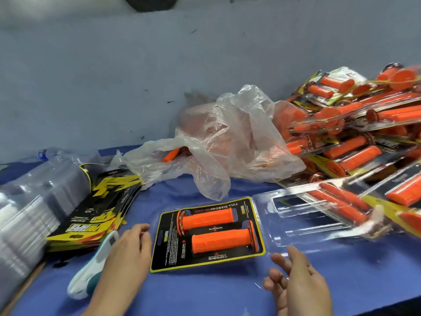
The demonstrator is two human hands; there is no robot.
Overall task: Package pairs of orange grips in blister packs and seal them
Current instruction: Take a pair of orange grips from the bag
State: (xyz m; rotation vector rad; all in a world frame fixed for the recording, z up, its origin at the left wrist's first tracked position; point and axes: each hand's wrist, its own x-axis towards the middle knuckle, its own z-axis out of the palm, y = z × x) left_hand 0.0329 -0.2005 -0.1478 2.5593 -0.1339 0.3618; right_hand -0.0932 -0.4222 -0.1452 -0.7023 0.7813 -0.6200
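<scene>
Orange grips lie paired in the open blister pack; left hand and right hand empty, fingers slack; closing clear lid likely next.

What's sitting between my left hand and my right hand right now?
In the head view, an open blister pack holding two orange grips lies between the left hand and the right hand.

The card lying flat in the middle reads "FULL DIAMOND" along its far edge, upside down from here. Near its close edge stand a boxed "2" and a "1" beside print too fine to read. The logo on the stack at left is blurred.
</scene>
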